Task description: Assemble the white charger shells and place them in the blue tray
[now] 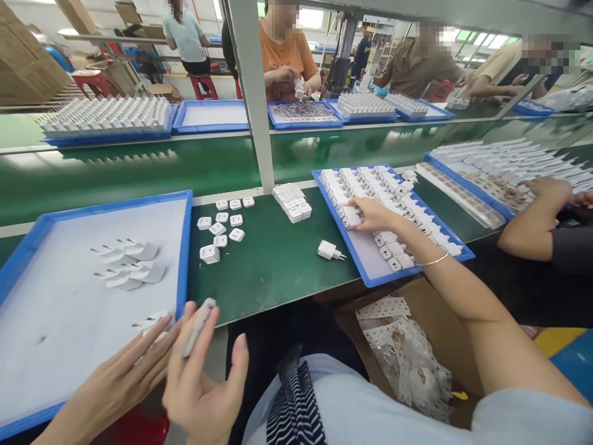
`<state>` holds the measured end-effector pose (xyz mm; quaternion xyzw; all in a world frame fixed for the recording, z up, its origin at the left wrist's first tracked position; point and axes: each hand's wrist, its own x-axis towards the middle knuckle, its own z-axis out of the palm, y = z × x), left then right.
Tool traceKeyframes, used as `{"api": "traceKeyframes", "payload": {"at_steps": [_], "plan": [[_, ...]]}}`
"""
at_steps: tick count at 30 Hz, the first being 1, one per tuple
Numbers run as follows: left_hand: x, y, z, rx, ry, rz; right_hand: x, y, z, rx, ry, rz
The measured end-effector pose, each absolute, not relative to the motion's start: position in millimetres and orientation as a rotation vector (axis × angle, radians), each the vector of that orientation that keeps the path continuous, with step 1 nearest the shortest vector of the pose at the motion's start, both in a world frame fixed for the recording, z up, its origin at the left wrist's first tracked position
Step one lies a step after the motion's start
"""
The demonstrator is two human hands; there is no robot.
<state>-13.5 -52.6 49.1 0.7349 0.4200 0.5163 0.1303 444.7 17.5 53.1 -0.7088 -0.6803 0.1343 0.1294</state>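
Note:
At the lower left my left hand (204, 377) has a slim grey-white piece (198, 329) between its fingers, its thumb spread to the right; blur softens it. Another person's hand (125, 374) lies close beside it, fingers over a white plug (151, 321) at the rim of the left blue-edged tray (188, 247). More pronged plugs (130, 266) lie in this tray. My right hand (373, 214) reaches into the right blue-edged tray (340, 232), fingers closed round a white adapter (351, 217) among rows of similar adapters (391, 247).
Several white adapters (222, 217), a packed block of them (291, 202) and a single plug (330, 250) lie on the green table (264, 272). A metal post (252, 93) stands ahead. An open carton (463, 334) is below right. Co-workers sit opposite; a neighbour's arm (532, 228) is at right.

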Motion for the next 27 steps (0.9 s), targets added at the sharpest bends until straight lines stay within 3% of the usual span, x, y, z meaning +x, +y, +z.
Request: {"api": "traceKeyframes", "payload": {"at_steps": [7,12,19,23,27], "plan": [[19,-43,54,2.04,1.015,1.389,424,-22,87,-1.911,-1.829,0.614],[21,-40,48,1.848,0.928,1.172,319,-50,84,-1.263,-1.554,1.0],[34,-56,56,1.4,0.894,1.105,152,-77,42,-1.297,-1.334,0.272],[40,-59,60,1.193,1.081,1.198,131,-85,36,-1.273,-1.423,0.251],[28,-55,61,1.067,1.038,1.272,150,-86,51,-1.134,-1.644,0.503]]}}
